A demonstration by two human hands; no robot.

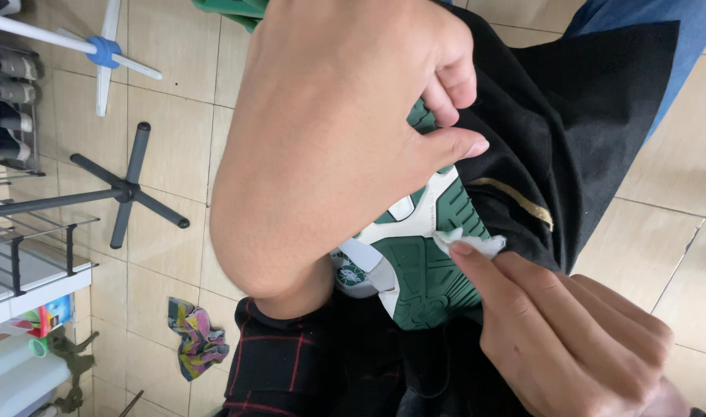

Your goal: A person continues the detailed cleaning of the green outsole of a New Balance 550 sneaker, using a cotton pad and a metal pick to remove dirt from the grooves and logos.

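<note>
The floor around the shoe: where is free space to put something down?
Bare tiles lie between the black stand base and the left hand, and right of the black cloth. It is crowded at the shoe, where the right hand presses a white wipe.

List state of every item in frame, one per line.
Shoe: sole-up, green and white tread exposed, held.
Left hand: gripping the shoe from above.
Right hand: pressing a white wipe to the sole's edge.
White wipe: crumpled, pinched at the fingertips.
Black cloth: draped under the shoe.
Colourful rag: crumpled on the floor tiles.
</note>
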